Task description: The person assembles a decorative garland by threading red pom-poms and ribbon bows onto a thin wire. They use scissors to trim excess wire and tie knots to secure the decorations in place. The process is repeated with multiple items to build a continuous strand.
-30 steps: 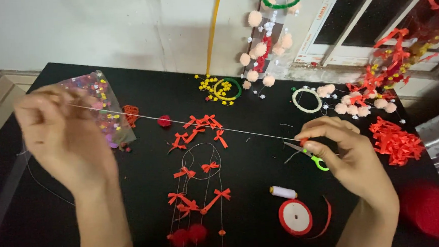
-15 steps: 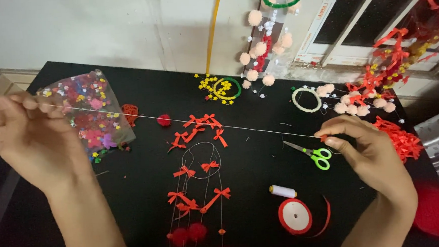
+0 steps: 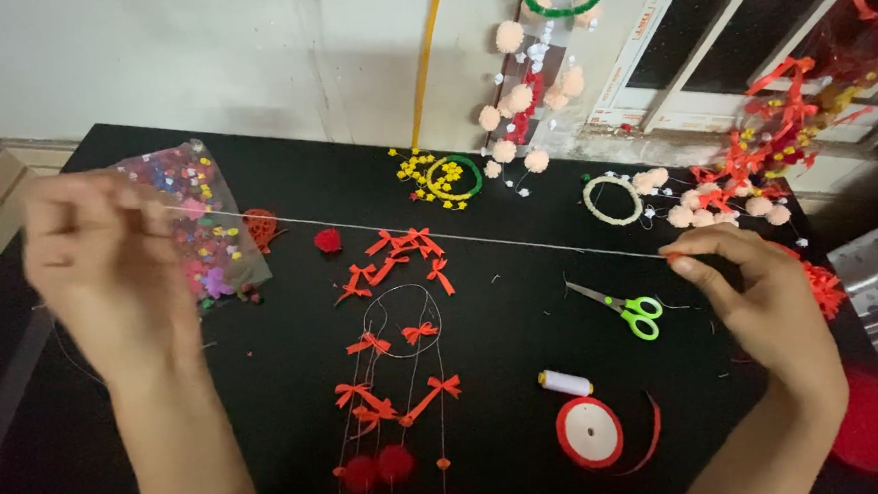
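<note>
Left hand (image 3: pixel 99 265) motion-blurred; fingers' grip on thread (image 3: pixel 428 236) perhaps pinched.

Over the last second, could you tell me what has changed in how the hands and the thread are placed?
The left hand drew outward to the left and the right hand moved right, away from the green-handled scissors, so the white thread now spans a longer stretch, taut between them. Both hands kept their pinch on it. The scissors, red bows, white spool and red ribbon roll stayed put on the black table.

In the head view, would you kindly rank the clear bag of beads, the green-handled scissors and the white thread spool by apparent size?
1. Clear bag of beads
2. Green-handled scissors
3. White thread spool
</note>
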